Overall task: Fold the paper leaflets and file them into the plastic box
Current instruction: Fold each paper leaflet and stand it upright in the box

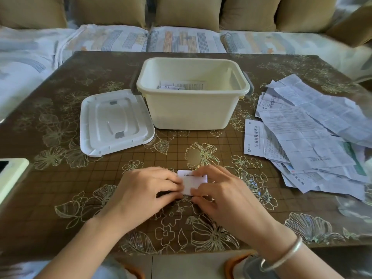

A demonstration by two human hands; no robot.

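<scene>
White plastic shows first at the left: a lid (114, 121) lies flat on the brown flowered table (60, 81), its right edge just beside the cream box (191, 109); the box stands open at the table's middle, with a few folded papers (181, 85) lying on its bottom; nearer me, the left hand (145, 190) bends its fingers close together and pinches the left edge of a small folded leaflet (192, 183) lying on the table; the right hand (223, 194) holds that leaflet's right side, forefinger on its top edge, thumb at its near edge; a silver bracelet (281, 256) circles that wrist; far right, loose leaflets (312, 137) lie unfolded in an overlapping heap.
</scene>
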